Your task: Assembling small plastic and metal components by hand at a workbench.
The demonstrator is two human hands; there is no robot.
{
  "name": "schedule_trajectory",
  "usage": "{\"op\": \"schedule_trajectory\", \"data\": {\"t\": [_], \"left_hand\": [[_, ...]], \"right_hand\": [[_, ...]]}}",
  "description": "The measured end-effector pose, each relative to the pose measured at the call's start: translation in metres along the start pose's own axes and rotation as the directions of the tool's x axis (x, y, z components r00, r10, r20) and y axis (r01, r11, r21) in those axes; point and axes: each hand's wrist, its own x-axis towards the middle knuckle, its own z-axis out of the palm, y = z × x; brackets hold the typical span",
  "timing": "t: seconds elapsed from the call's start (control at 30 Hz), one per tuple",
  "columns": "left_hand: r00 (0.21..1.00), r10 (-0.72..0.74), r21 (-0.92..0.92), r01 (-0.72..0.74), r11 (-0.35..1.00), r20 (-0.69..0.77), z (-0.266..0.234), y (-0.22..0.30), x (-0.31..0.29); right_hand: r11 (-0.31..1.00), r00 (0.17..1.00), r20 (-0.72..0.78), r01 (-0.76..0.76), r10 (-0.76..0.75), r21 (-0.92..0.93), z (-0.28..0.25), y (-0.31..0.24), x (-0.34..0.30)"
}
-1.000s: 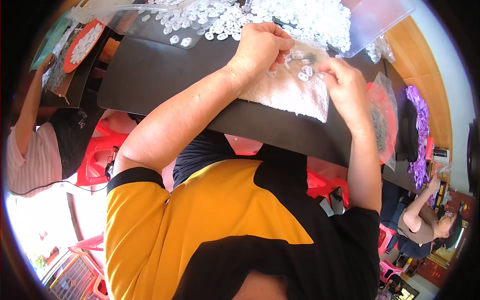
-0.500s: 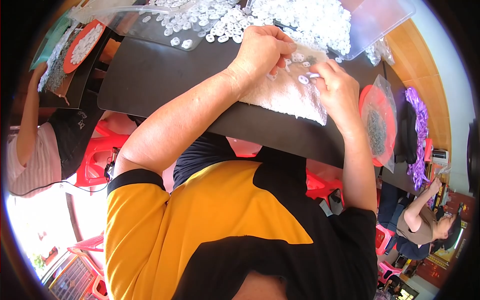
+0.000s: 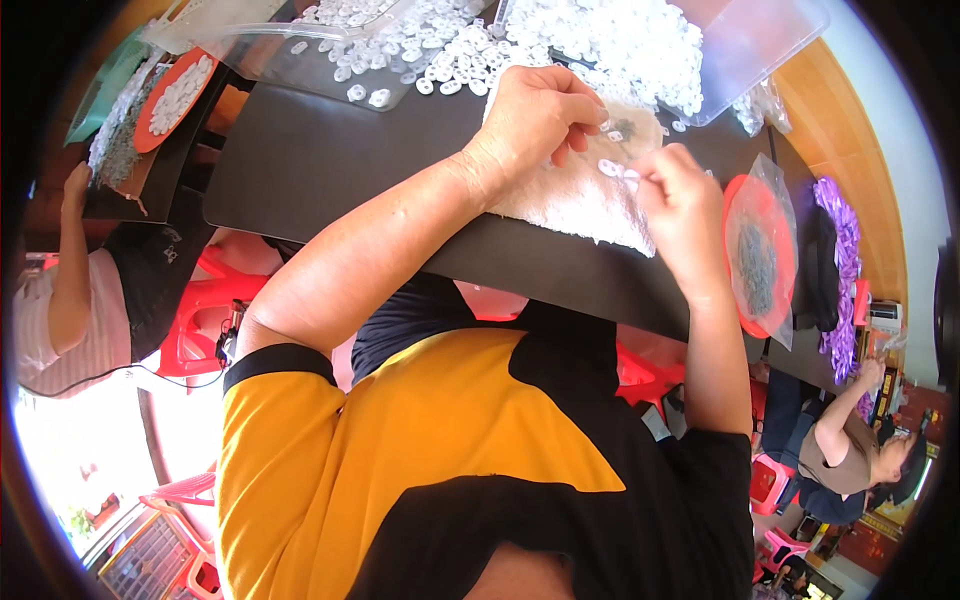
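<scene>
Both hands work over a pale towel (image 3: 575,200) on a dark table. My left hand (image 3: 535,118) hovers over the towel's left part, thumb and forefinger pinched together; whatever is between them is too small to make out. On the right, my right hand (image 3: 684,205) pinches a small white plastic piece (image 3: 630,175) at its fingertips. Against it, or just beside it, shows a white oval piece with holes (image 3: 608,168). A small heap of fine grey bits (image 3: 626,128) lies on the towel, beyond my right hand, with a few white pieces near it, partly hidden by my left hand.
Clear plastic trays heaped with white oval pieces (image 3: 610,50) stand at the far side. To the right lie a red plate (image 3: 738,200) with a bag of grey bits (image 3: 756,265) and purple ribbon (image 3: 842,270). Other people sit at left and far right.
My left hand has shifted slightly right and nearer, its fingers now lower over the towel. My right hand has drawn slightly nearer, still pinching the white piece. The view has shifted slightly.
</scene>
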Motion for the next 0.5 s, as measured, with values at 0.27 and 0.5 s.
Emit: {"op": "schedule_trajectory", "data": {"t": [0.27, 0.5], "left_hand": [[0.999, 0.034, -0.054, -0.033, 0.998, 0.013, 0.002, 0.003, -0.004], [0.999, 0.035, -0.096, -0.036, 0.995, -0.004, 0.002, 0.002, -0.002]], "right_hand": [[0.358, 0.856, 0.223, -0.413, 0.466, 0.837, -0.003, -0.014, 0.037], [0.319, 0.843, 0.210, -0.401, 0.495, 0.859, 0.004, -0.012, 0.039]]}}
